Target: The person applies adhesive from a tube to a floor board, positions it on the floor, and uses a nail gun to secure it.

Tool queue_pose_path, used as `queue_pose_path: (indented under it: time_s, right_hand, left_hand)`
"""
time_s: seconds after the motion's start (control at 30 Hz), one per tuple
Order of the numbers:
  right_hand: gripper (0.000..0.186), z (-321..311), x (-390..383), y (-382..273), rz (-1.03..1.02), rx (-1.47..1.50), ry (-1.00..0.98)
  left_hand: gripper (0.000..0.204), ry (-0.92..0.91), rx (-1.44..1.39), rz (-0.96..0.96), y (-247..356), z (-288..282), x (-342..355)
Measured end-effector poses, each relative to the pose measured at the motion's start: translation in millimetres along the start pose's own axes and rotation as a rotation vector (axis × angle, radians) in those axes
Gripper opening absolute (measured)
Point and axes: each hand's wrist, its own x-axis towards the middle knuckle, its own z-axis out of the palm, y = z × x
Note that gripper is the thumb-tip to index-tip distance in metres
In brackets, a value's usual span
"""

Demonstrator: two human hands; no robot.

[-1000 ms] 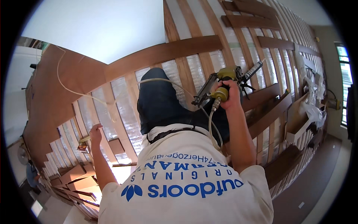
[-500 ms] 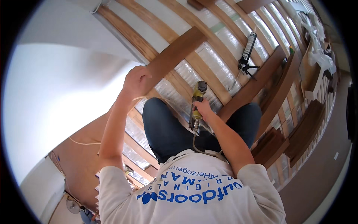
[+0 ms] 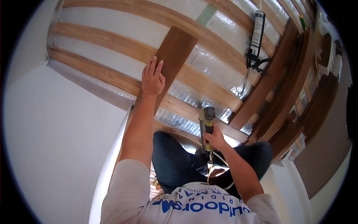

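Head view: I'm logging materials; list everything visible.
Nail gun: one, yellow and black, centre
Hose: one, pale, lower centre
Long plank: one, brown, upper centre
Other planks: several, dark brown, right side
Battens: several, tan, across floor
Sheeting: strips, silvery, between battens
Caulking gun: one, black-grey, upper right
Wall: one, white, left
Trousers: one pair, dark blue, lower centre
Shirt: one, white, bottom
Left hand: one, bare, on long plank
Right hand: one, bare, around nail gun

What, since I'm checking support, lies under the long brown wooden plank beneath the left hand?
Pale wooden battens and silvery sheeting show beside the plank; whatever lies directly beneath is covered.
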Motion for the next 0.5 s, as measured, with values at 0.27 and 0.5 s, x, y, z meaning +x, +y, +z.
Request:
queue_pose_path:
  time_s: [0.27, 0.5]
  right_hand:
    - [0.055, 5, 3, -37, 0.146, -0.196, -0.055]
    - [0.066, -2, -1, -41, 0.189, -0.103, -0.037]
  left_hand:
    - [0.060, -0.025, 0.052, -0.002, -11, 2, -3]
    - [0.063, -0.070, 0.061, 0.031, -7, 5, 3]
